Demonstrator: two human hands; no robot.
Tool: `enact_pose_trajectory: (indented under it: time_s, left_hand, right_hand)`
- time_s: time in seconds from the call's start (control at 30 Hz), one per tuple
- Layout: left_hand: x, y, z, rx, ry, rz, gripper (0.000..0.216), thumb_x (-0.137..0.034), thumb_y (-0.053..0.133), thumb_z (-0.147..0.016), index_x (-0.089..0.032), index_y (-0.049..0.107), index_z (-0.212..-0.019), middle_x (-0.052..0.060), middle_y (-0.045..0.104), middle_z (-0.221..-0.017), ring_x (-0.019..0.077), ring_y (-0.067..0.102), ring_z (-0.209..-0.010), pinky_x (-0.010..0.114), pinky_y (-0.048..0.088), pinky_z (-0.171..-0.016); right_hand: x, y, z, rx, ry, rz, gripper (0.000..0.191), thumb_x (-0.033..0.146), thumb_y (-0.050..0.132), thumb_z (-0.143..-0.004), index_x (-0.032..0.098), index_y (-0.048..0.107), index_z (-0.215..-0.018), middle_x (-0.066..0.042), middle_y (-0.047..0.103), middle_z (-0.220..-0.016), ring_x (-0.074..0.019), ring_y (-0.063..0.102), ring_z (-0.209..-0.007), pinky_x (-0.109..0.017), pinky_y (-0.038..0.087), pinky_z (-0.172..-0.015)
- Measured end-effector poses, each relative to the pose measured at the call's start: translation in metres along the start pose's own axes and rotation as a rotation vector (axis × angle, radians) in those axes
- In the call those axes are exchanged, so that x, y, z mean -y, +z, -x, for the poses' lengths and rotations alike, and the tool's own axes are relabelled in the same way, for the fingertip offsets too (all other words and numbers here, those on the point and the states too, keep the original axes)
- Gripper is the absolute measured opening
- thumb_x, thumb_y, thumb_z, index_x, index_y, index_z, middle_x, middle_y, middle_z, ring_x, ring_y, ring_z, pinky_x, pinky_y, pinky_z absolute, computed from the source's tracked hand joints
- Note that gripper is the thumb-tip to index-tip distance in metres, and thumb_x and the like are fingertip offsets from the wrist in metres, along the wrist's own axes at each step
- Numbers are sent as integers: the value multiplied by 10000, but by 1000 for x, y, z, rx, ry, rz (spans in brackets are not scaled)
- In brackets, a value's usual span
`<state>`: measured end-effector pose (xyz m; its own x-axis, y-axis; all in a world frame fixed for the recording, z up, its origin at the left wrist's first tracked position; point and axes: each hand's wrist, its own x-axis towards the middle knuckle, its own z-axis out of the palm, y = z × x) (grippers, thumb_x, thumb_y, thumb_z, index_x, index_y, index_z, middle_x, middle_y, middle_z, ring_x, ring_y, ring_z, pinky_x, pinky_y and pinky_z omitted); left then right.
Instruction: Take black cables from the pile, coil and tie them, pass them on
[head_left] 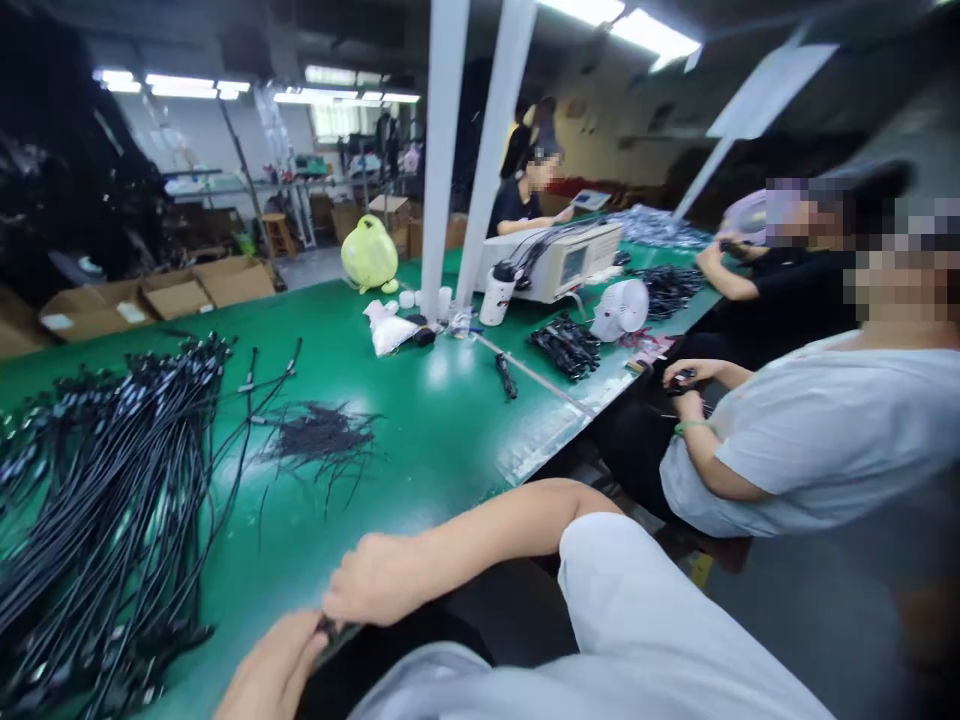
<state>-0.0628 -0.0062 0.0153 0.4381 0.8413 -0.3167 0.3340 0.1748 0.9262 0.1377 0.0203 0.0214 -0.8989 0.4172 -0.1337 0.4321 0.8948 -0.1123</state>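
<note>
My left hand and my right hand meet at the near edge of the green table. Both are closed, fingers pinching around a small dark cable-like piece, most of which my fingers hide. To the left lies a large pile of black cables with connectors at their ends. Beyond my hands is a loose heap of short, thin black ties. Between pile and heap, a few single black cables stretch across the table.
Two white posts rise from the table. Near them are a white bag, a tumbler, a boxy instrument, a small fan and bundled cables. Co-workers sit along the right, the nearest in a white shirt. Cardboard boxes stand behind.
</note>
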Motion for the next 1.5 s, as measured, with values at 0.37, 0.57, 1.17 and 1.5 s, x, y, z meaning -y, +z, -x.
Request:
enact_pose_trajectory:
  time_s: [0.37,0.57,1.17,1.5]
  left_hand:
    - [16,10,-4,-109,33,-288,307,-401,407,-939,-213,629,-840,37,671,-822,215,587,-776,293,407,-770]
    - [17,7,-2,3,-16,-167,317,-433,424,-941,-206,553,-761,-25,503,-577,166,466,-562,263,318,-591]
    - [18,-4,0,-446,22,814,395,-506,700,-800,-136,562,-803,-52,393,-593,64,333,-516,210,264,-508]
    - [-1,24,-34,-368,145,885,511,-459,669,-845,-156,515,-1227,-72,399,-608,67,342,-504,205,270,-511]
  right_hand:
    - [-3,8,-7,-193,-38,223,270,125,273,-981,64,508,-1099,-118,583,-914,-209,557,-804,-344,434,-674]
    - [-3,7,-12,94,-26,31,264,157,314,-977,104,570,-1019,-98,634,-840,-203,588,-698,-293,385,-569]
    - [-227,19,-73,-357,736,18,332,197,352,-981,67,644,-1075,-203,575,-1123,-248,484,-969,-348,342,-815]
    - [-79,17,-51,-744,462,-783,217,314,498,-933,160,643,-883,-42,633,-871,-153,568,-834,-263,421,-779]
